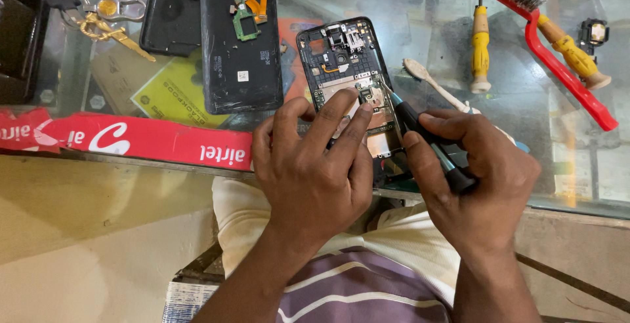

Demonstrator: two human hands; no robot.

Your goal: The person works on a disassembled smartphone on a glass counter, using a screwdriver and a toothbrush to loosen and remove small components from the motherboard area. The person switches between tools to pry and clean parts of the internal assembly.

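Observation:
An opened phone (pixel 341 60) with its back cover off lies on the glass counter, its circuit board and metal shields exposed. My left hand (pixel 312 165) rests over its lower half, fingers spread and pressing on the board. In my right hand (pixel 476 172) is a dark precision screwdriver (pixel 420 136), gripped between thumb and fingers; its tip touches the board near the phone's middle right. The phone's lower end is hidden under my hands.
A black phone panel (pixel 239 41) with a flex cable (pixel 246 1) lies to the left. A yellow screwdriver (pixel 480 41), a red wire brush (pixel 558 54), a pale plastic pry tool (pixel 433 83) and gold scissors (pixel 108 31) lie around. A red strip (pixel 131 139) edges the counter.

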